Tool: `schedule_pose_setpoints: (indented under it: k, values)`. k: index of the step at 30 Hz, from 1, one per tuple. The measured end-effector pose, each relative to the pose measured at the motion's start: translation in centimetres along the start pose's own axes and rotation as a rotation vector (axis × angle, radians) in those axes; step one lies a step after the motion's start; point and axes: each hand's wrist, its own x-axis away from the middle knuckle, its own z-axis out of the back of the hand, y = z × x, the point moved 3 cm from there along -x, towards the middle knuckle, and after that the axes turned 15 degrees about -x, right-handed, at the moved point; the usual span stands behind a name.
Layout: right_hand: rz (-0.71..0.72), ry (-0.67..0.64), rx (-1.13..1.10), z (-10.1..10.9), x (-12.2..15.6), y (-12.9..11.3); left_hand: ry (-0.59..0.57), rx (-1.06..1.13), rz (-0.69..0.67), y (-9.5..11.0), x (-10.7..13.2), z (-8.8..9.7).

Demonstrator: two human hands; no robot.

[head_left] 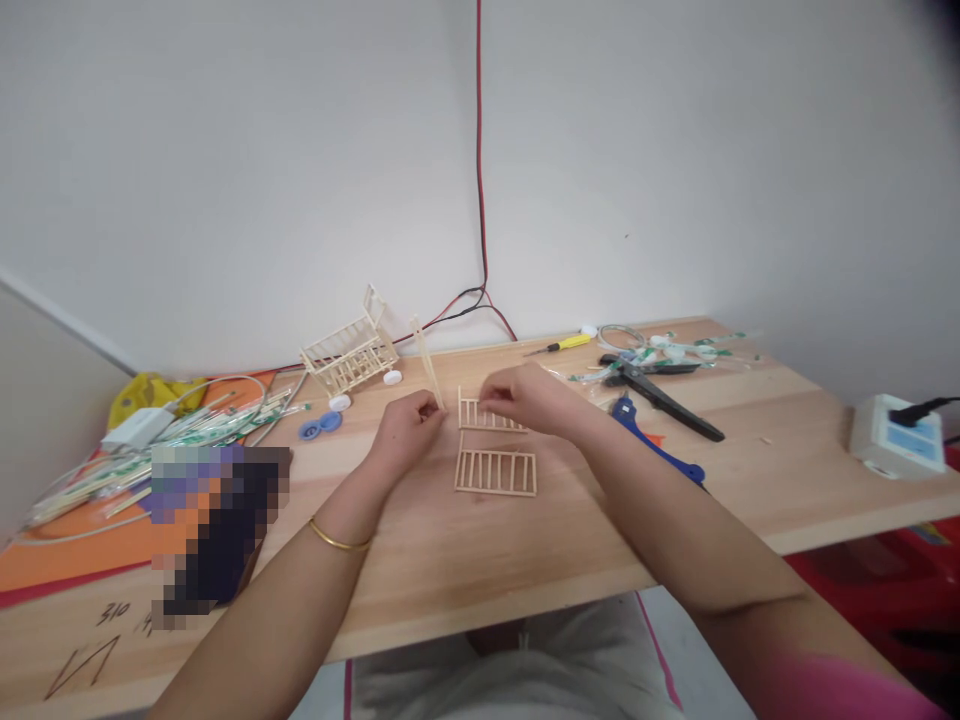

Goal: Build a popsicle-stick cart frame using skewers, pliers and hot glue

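Note:
My left hand (405, 425) is closed in a pinch on the lower end of a thin wooden stick (426, 365) that rises tilted from the table. My right hand (525, 398) is closed on the top edge of a small wooden stick fence panel (480, 415) held upright just right of the stick. A second fence panel (496, 472) lies flat on the wooden table (465, 560) right below both hands. A small stick-built cart (351, 355) with white wheels stands behind my left hand near the wall.
A blue glue gun (660, 450) and black pliers (664, 397) lie to the right, with a yellow screwdriver (562, 344) behind. Sticks and wrappers (150, 440) pile at left on orange paper. Blue caps (320, 426) lie nearby. A white device (896, 435) sits at the right edge.

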Motion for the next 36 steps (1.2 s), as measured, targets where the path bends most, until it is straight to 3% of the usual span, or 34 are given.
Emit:
schedule_pose_setpoints:
  k: [3, 6, 13, 19, 36]
  values:
    - [-0.104, -0.203, 0.182, -0.6, 1.2, -0.4, -0.017, -0.001, 0.015, -0.3, 0.3, 0.1]
    - [-0.137, -0.298, 0.239, -1.5, 1.9, -0.4, -0.041, 0.006, 0.010, -0.2, 0.4, 0.0]
    - [-0.143, -0.270, 0.200, -1.9, 1.6, 0.5, -0.048, 0.039, 0.007, 0.8, 0.1, -0.7]
    - [-0.158, -0.323, 0.229, -1.8, 1.8, 0.3, -0.036, 0.036, 0.011, 1.6, 0.0, -1.2]
    - [-0.199, -0.373, 0.227, -2.8, 1.9, 0.5, -0.059, -0.004, 0.022, 1.7, -0.1, -1.2]
